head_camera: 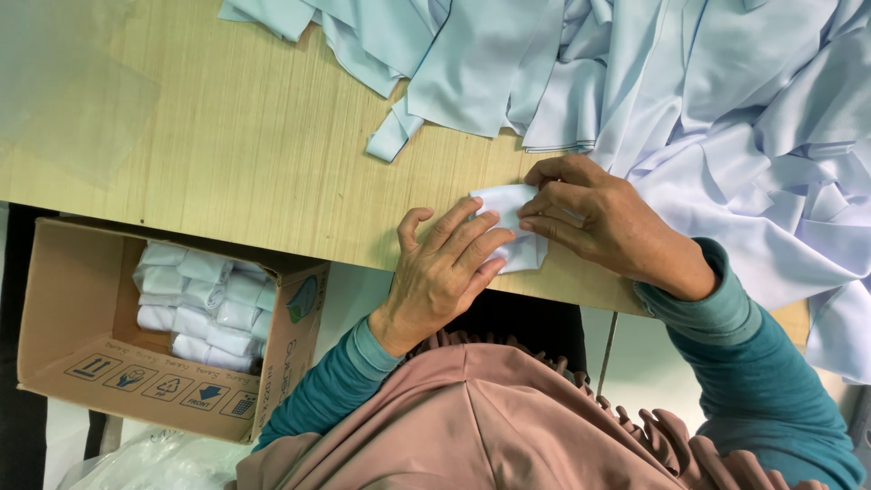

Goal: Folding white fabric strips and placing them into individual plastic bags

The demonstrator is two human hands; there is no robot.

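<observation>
The folded cloth piece [510,227] lies at the near edge of the desk [245,154], pale blue-white, a small packet pinned between both hands. Being so close to the edge, it could slide off toward the person's lap if the pressure eases, and since the fabric looks smooth and slippery, the folds may well spring open or skew the moment one hand lifts. The loose pile of pale blue fabric [726,100] crowds in from the far right, touching the right wrist area; a trailing strip could get caught into the fold and spoil its shape.

The left hand [445,268] lies flat, fingers extended and slightly spread, palm down over the near-left part of the folded piece, pressing it against the desk rather than gripping it. The right hand [599,218] is curled, fingertips bent down onto the right edge of the piece, seemingly pinching or tucking a fold; whether a layer sits between thumb and fingers I cannot tell.

Below the desk on the left, an open cardboard box [82,345] holds rows of rolled pale cloth bundles [204,304], well apart from the hands. A clear plastic bag [154,463] lies beside it.
</observation>
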